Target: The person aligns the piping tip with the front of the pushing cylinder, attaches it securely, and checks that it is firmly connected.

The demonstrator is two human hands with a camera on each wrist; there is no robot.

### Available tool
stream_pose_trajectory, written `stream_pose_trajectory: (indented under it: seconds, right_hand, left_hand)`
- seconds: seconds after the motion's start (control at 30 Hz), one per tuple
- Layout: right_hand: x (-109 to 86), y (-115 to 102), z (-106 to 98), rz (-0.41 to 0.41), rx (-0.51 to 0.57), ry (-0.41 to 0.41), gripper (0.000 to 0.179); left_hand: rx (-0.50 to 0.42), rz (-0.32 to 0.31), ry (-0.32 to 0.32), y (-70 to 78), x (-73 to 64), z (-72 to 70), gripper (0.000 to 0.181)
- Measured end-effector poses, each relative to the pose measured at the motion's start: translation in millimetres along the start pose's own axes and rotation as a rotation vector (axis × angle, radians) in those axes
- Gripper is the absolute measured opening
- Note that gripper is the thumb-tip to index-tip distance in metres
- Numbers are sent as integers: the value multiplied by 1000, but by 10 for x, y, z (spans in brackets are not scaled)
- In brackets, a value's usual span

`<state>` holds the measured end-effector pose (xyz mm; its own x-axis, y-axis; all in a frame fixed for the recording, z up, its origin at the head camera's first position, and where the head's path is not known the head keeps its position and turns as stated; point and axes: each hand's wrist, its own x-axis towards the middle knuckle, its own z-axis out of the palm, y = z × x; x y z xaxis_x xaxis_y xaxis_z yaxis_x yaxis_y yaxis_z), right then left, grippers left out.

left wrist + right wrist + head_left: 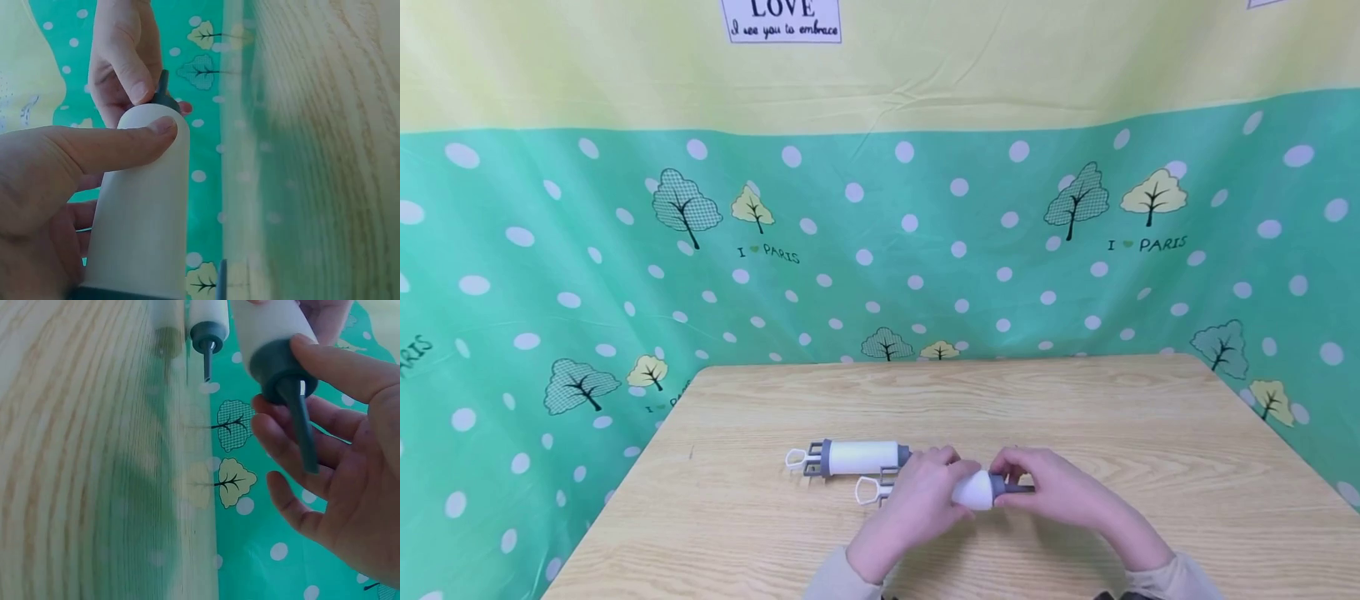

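My left hand (919,498) grips the white barrel of a large plunger syringe (973,492), its thumb laid across the barrel (140,212) in the left wrist view. The syringe lies sideways, its white ring handle (867,492) poking out left of that hand. At the other end, my right hand (1054,487) pinches the dark grey nozzle cap (275,365) between thumb and fingers. A thin, tapered nozzle (302,428) points out past its fingers. Much of the barrel is hidden behind the left hand in the head view.
A second, matching syringe (863,457) lies on the wooden table (760,525) just behind the held one, its ring handle also to the left. A green and yellow printed curtain (925,275) hangs behind the table and along both sides.
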<state>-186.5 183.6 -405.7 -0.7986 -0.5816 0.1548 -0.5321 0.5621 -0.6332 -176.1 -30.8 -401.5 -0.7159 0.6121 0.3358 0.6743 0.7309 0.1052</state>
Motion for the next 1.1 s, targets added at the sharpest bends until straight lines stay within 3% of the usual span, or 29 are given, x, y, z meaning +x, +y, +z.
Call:
stream_pose_trajectory:
  seconds: [0.4, 0.6, 1.1]
  right_hand:
    - [-25, -14, 6, 6, 14, -132, 22]
    - [-29, -8, 43, 9, 19, -151, 23]
    - [-23, 26, 124, 77, 70, -222, 27]
  left_hand:
    - [-66, -17, -148, -11, -1, 88, 50]
    - [-54, 0, -177, -11, -6, 102, 50]
    - [-70, -33, -255, 16, -35, 184, 52]
